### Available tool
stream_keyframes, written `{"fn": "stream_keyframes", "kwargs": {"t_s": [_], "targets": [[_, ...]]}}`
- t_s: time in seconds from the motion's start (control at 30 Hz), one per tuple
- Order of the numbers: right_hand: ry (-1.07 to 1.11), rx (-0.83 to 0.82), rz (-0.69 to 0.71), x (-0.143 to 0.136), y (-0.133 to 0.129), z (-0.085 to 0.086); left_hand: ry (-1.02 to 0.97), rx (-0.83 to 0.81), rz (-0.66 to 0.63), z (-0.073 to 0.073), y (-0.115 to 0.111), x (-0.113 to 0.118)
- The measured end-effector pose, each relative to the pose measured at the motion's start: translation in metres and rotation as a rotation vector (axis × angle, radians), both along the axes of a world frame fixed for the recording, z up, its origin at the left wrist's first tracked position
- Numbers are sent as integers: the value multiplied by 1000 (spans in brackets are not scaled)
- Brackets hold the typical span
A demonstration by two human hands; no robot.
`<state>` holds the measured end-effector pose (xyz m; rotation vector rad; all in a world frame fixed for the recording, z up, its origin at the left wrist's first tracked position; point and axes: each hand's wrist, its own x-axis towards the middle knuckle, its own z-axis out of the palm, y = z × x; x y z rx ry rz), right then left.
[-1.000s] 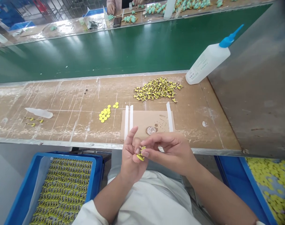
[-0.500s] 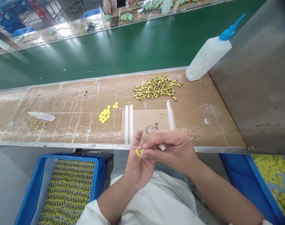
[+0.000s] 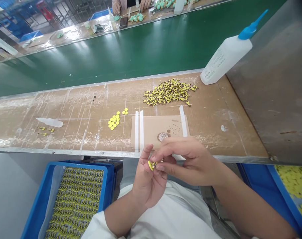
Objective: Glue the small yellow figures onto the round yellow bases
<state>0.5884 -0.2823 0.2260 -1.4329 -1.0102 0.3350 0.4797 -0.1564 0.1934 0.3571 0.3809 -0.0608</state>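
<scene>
My left hand point(image 3: 151, 182), palm up near the table's front edge, pinches a small yellow disc point(image 3: 151, 165) at its fingertips. Against the disc, my right hand point(image 3: 185, 161) closes thumb and forefinger on a tiny yellow-and-dark piece point(image 3: 155, 163). Just beyond the hands lies a cardboard sheet point(image 3: 151, 129) with white tape strips and a round clear blob point(image 3: 163, 136). Behind it is a pile of small yellow-and-brown pieces point(image 3: 169, 93). Loose yellow discs point(image 3: 113, 122) lie left of the sheet.
A white bottle with blue nozzle point(image 3: 225, 59) stands at the back right beside a metal panel point(image 3: 277, 86). A small applicator bottle point(image 3: 50, 122) lies left. Blue trays point(image 3: 104, 189) flank my lap. Beyond the green belt point(image 3: 141, 49) are another person's hands point(image 3: 144, 4).
The view has shifted slightly. My right thumb and forefinger have drawn back a little from the disc in my left hand, and more of the small piece shows between them.
</scene>
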Motion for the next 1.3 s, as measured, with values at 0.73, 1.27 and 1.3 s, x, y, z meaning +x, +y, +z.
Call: {"fn": "stream_keyframes", "kwargs": {"t_s": [0.73, 1.27, 1.3], "targets": [[-50, 10, 129, 2, -1, 17, -17, 77, 13, 4, 8, 0], [-46, 96, 180, 2, -1, 16, -52, 27, 28, 10, -4, -4], [-42, 96, 185, 2, -2, 17, -50, 30, 25, 9, -4, -5]]}}
